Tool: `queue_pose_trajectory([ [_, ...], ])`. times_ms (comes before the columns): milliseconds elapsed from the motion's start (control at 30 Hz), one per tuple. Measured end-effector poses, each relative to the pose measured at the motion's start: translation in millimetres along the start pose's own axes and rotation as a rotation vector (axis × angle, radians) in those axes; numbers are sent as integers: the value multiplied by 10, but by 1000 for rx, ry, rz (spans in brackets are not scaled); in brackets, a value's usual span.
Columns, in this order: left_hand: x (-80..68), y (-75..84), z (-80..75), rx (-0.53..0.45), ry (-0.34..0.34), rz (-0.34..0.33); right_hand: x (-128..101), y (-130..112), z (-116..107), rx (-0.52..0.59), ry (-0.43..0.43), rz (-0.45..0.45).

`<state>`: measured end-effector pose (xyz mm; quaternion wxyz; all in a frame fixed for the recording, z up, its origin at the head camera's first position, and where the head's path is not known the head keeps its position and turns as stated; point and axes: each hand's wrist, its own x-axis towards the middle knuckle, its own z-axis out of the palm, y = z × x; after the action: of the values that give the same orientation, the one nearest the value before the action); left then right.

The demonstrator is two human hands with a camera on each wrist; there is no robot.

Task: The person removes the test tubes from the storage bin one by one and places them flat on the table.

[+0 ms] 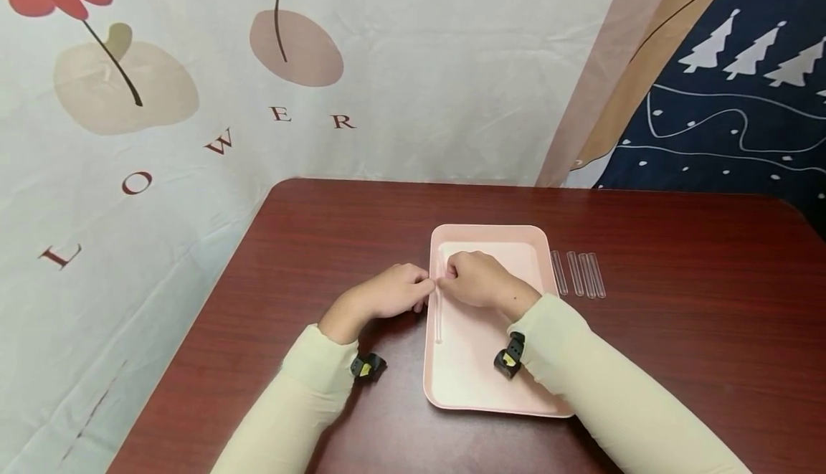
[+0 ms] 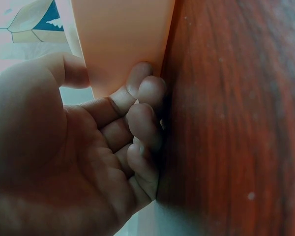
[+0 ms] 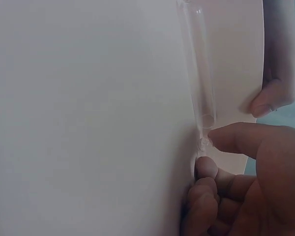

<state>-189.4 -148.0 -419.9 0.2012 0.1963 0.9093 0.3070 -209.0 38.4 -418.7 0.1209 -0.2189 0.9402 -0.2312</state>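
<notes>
The right hand (image 1: pixel 477 279) pinched one glass tube (image 1: pixel 439 313) in the single pink tray (image 1: pixel 484 388); the left hand (image 1: pixel 387 295) gripped the tray's rim; four tubes (image 1: pixel 578 274) lay beside it.

Pale pink, dark red-brown and cream

The tray (image 1: pixel 490 241) is pale pink on a table (image 1: pixel 323 244) of dark reddish-brown wood grain. The tubes (image 1: pixel 577 273) are clear glass. Both sleeves (image 1: pixel 310 388) are cream. The backdrop cloth (image 1: pixel 161 137) is white with a red flower, beige shapes and maroon letters; another cloth (image 1: pixel 729 101) is navy with white trees.
</notes>
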Motion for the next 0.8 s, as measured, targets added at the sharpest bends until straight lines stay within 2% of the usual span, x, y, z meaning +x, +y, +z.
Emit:
queue_pose_trajectory([
  [800, 8, 4, -2, 0, -1, 2, -7, 51, -35, 94, -31, 20],
])
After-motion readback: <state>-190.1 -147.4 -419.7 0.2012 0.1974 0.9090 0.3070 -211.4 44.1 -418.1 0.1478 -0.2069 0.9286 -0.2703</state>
